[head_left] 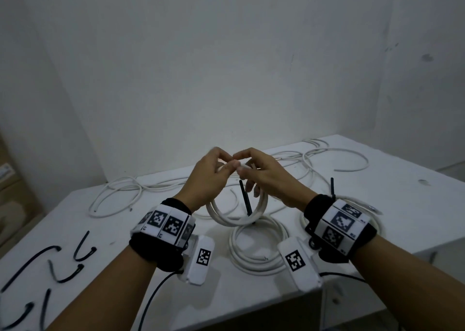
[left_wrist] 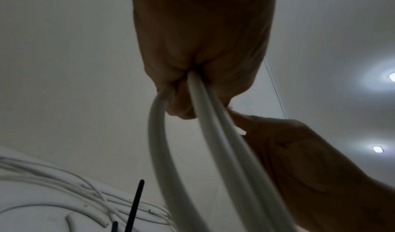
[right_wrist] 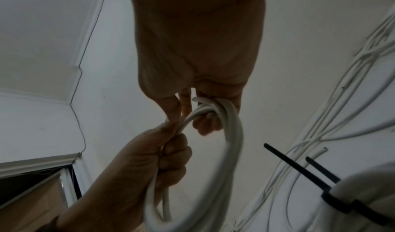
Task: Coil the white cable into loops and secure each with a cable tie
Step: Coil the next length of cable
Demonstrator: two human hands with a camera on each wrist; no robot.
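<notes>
Ties, black and loose, lie on the surface left of my coil. My left hand pinches the white coil's top, lifted above the surface; my right hand grips it beside, fingers curled round. Right of the coil lies a tied bundle.

Right hand, left hand grip white cable coil.

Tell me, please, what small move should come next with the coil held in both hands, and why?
Probably keep the left hand gripping the coil and let the right hand fetch a loose cable tie from the table. The held loops show no tie yet, and the right hand is tucking in the cable end.
</notes>
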